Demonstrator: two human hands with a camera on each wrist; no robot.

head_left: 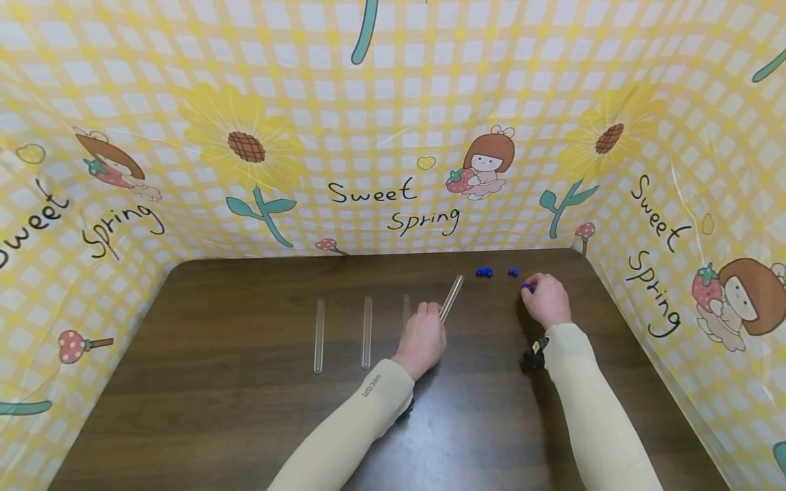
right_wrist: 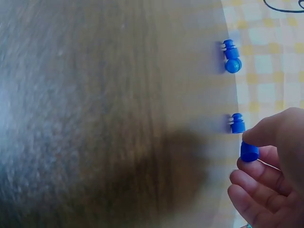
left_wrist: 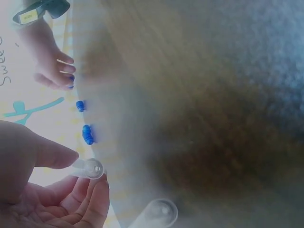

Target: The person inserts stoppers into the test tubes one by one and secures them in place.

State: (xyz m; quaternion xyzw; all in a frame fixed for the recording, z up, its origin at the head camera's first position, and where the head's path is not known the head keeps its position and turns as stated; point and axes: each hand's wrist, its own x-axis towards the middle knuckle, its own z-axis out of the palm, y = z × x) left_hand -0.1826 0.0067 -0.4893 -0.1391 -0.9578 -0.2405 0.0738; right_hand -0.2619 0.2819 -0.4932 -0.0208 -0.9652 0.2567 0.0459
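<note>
My left hand [head_left: 424, 341] pinches a clear test tube [head_left: 453, 296] between thumb and fingers. In the left wrist view the rounded end of that tube [left_wrist: 94, 168] points towards the camera. My right hand [head_left: 546, 301] holds a small blue stopper [right_wrist: 250, 151] between thumb and fingertips, above the table's far right. Another blue stopper [head_left: 513, 272] lies just left of that hand, and a small cluster of blue stoppers [head_left: 484, 272] sits farther left. One more test tube [head_left: 406, 308] lies beside my left hand, which hides its lower part.
Two clear test tubes lie roughly parallel on the left half of the brown table [head_left: 215, 409]: a left one [head_left: 319, 337] and a right one [head_left: 367, 333]. Yellow checked cloth [head_left: 368, 150] walls in the table at the back and both sides.
</note>
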